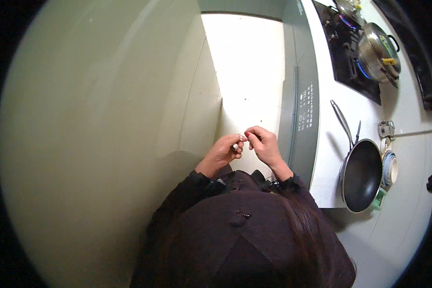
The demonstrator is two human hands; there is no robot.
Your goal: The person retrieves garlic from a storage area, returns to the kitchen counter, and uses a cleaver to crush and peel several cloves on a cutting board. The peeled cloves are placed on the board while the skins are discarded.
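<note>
My left hand (225,148) is held in front of my body, its fingers curled around a small white object (235,146) too small to name. A pale bit also shows at its thumb tip. Close against those fingertips is my right hand (264,142), with thumb and index finger bent towards each other. A spot of red (247,134) shows at its fingertips; whether it is a nail or a small piece of something cannot be made out. Both hands are above the pale floor (250,79), between a wall and a grey cabinet front.
At right, a white countertop (333,136) carries a black gas hob (340,46). A lidded steel pot (376,54) and another pan (349,9) stand over blue flames. A black wok (361,176), a knife (358,131) and stacked bowls (390,168) are nearer. The wall (111,108) rises at left.
</note>
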